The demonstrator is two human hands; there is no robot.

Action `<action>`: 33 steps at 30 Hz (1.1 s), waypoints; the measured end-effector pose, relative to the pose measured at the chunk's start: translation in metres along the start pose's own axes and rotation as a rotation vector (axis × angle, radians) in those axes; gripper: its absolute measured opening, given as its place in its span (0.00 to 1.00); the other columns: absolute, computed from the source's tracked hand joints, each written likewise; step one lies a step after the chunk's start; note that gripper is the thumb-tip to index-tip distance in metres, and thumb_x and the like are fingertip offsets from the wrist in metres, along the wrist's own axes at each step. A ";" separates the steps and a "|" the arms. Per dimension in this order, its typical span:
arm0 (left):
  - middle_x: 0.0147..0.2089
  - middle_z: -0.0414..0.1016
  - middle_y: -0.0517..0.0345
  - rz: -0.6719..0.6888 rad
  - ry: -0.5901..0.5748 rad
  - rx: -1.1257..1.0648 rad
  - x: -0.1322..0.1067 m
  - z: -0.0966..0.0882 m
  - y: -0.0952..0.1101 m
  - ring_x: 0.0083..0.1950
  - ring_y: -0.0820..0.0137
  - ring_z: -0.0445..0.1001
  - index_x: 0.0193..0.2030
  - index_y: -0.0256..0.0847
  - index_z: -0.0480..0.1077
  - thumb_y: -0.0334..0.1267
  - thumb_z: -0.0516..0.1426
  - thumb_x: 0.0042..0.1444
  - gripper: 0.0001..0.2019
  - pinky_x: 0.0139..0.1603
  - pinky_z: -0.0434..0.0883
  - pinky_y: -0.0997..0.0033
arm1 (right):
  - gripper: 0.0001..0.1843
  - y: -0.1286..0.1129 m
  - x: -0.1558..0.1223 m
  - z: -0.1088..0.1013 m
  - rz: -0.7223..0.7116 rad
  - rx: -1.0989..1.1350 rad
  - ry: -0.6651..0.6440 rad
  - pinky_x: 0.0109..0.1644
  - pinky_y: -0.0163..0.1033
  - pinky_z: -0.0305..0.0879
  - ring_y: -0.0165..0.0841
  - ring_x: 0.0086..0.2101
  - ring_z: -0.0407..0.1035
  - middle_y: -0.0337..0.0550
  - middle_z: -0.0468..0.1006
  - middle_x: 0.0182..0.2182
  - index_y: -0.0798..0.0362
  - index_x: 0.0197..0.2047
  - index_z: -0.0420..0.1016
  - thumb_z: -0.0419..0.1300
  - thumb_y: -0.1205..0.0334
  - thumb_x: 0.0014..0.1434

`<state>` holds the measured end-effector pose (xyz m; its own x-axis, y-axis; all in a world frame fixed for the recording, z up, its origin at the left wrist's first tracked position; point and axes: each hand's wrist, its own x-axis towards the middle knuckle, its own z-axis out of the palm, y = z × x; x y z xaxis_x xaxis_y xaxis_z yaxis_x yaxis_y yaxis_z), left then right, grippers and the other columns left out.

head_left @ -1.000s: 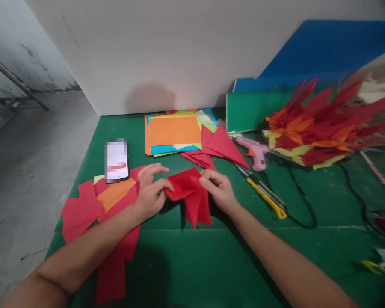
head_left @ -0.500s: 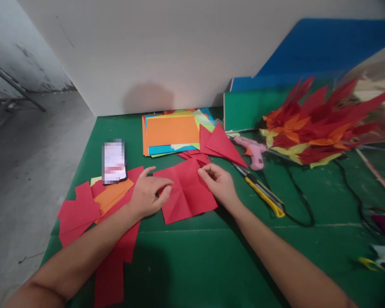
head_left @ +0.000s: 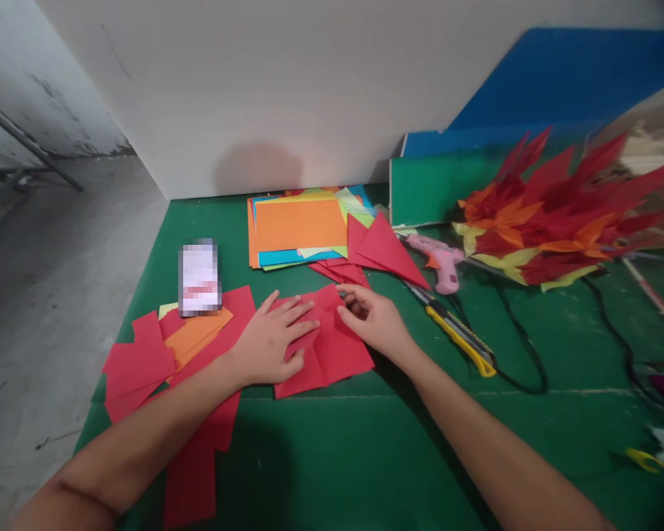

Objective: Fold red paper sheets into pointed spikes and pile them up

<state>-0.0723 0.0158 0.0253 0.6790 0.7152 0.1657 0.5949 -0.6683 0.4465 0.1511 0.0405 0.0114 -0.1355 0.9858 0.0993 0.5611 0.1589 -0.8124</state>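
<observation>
A creased square of red paper (head_left: 332, 350) lies on the green table in front of me. My left hand (head_left: 274, 335) rests flat on its left part, fingers spread and palm down. At the paper's upper right edge, my right hand (head_left: 368, 313) has its thumb and curled fingers gathered on the sheet; part of that edge is hidden beneath them. Folded red paper triangles (head_left: 384, 251) lie just beyond the right hand. To its right is a yellow utility knife (head_left: 459, 339), with a pink glue gun (head_left: 443, 258) behind it.
Coloured sheets (head_left: 302, 225) are stacked by the white panel. Left are a phone (head_left: 199, 276), orange paper pieces (head_left: 199, 335) and red paper pieces (head_left: 138, 369). A red-and-orange paper flame piece (head_left: 564, 214) stands at right, near a black cord (head_left: 523, 343).
My left hand has lowered and flattened onto the red paper, fingers spreading. The paper has turned slightly and its upper edge has buckled near my right hand, which has barely moved.
</observation>
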 end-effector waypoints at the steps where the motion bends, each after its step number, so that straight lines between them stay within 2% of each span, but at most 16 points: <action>1: 0.64 0.64 0.48 -0.004 0.014 -0.005 0.000 0.000 0.000 0.64 0.52 0.62 0.55 0.44 0.69 0.37 0.55 0.53 0.21 0.67 0.45 0.39 | 0.17 0.001 0.001 0.000 0.005 0.027 -0.010 0.30 0.36 0.64 0.27 0.22 0.64 0.38 0.74 0.26 0.53 0.45 0.74 0.58 0.58 0.52; 3: 0.63 0.65 0.47 -0.006 0.020 -0.012 0.000 0.001 0.000 0.64 0.51 0.62 0.53 0.43 0.70 0.44 0.56 0.56 0.18 0.66 0.45 0.39 | 0.17 0.003 0.001 0.000 0.033 0.108 -0.013 0.30 0.36 0.66 0.28 0.23 0.66 0.40 0.75 0.27 0.54 0.45 0.75 0.60 0.56 0.53; 6: 0.65 0.62 0.44 0.010 -0.023 0.010 0.000 0.004 -0.001 0.66 0.49 0.58 0.54 0.40 0.68 0.53 0.57 0.54 0.25 0.66 0.45 0.38 | 0.16 0.006 0.001 0.004 0.071 0.193 0.043 0.31 0.37 0.67 0.31 0.25 0.68 0.42 0.77 0.28 0.55 0.41 0.76 0.61 0.54 0.53; 8: 0.66 0.60 0.43 0.016 -0.051 0.042 0.001 0.006 -0.002 0.67 0.49 0.55 0.55 0.39 0.67 0.55 0.57 0.54 0.27 0.67 0.45 0.39 | 0.15 0.006 -0.001 0.007 0.054 0.160 0.096 0.32 0.38 0.68 0.32 0.26 0.70 0.43 0.78 0.28 0.54 0.39 0.76 0.61 0.54 0.53; 11: 0.67 0.58 0.43 0.006 -0.068 0.080 0.001 0.008 -0.003 0.69 0.52 0.53 0.56 0.38 0.65 0.57 0.55 0.55 0.28 0.68 0.45 0.42 | 0.10 0.005 -0.003 0.009 -0.063 0.033 0.173 0.34 0.39 0.69 0.32 0.28 0.71 0.42 0.79 0.30 0.52 0.37 0.77 0.60 0.56 0.55; 14: 0.66 0.58 0.42 -0.014 -0.073 0.104 0.001 0.008 -0.003 0.68 0.54 0.54 0.58 0.37 0.63 0.59 0.53 0.56 0.31 0.69 0.45 0.45 | 0.06 0.002 -0.003 0.007 -0.253 -0.076 0.203 0.40 0.42 0.69 0.35 0.35 0.73 0.42 0.80 0.34 0.50 0.35 0.77 0.58 0.62 0.58; 16: 0.66 0.58 0.42 -0.019 -0.079 0.120 0.001 0.008 -0.003 0.68 0.55 0.55 0.60 0.37 0.61 0.59 0.53 0.56 0.33 0.69 0.45 0.46 | 0.07 0.000 -0.002 0.005 -0.367 -0.127 0.184 0.43 0.43 0.69 0.36 0.38 0.73 0.42 0.80 0.34 0.49 0.35 0.76 0.56 0.65 0.59; 20: 0.65 0.58 0.41 -0.032 -0.037 0.146 0.000 0.010 -0.001 0.68 0.54 0.54 0.61 0.34 0.58 0.59 0.53 0.56 0.35 0.69 0.48 0.47 | 0.08 -0.002 -0.003 0.005 -0.557 -0.226 0.103 0.43 0.44 0.68 0.35 0.36 0.72 0.43 0.80 0.35 0.50 0.38 0.76 0.55 0.67 0.61; 25: 0.58 0.65 0.36 -0.111 0.062 0.139 0.000 0.015 0.001 0.60 0.51 0.64 0.54 0.32 0.62 0.59 0.58 0.51 0.33 0.61 0.63 0.50 | 0.09 -0.001 -0.005 0.010 -0.773 -0.292 -0.040 0.40 0.40 0.68 0.34 0.35 0.70 0.45 0.79 0.35 0.53 0.39 0.76 0.54 0.69 0.62; 29: 0.54 0.67 0.39 -0.107 0.112 0.107 -0.001 0.015 0.001 0.56 0.52 0.67 0.52 0.34 0.63 0.57 0.60 0.49 0.32 0.58 0.65 0.50 | 0.10 -0.003 -0.005 0.009 -0.866 -0.343 -0.085 0.39 0.39 0.68 0.33 0.34 0.69 0.46 0.79 0.34 0.55 0.39 0.75 0.52 0.70 0.63; 33: 0.57 0.65 0.41 -0.116 0.078 0.098 0.000 0.013 0.001 0.58 0.53 0.65 0.58 0.36 0.60 0.57 0.59 0.51 0.34 0.58 0.65 0.51 | 0.11 -0.003 -0.003 0.007 -0.884 -0.364 -0.123 0.39 0.39 0.68 0.33 0.34 0.69 0.46 0.79 0.35 0.55 0.40 0.75 0.51 0.70 0.64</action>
<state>-0.0661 0.0123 0.0142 0.5699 0.8000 0.1876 0.7092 -0.5941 0.3795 0.1440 0.0364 0.0089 -0.7036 0.4927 0.5120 0.4313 0.8688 -0.2433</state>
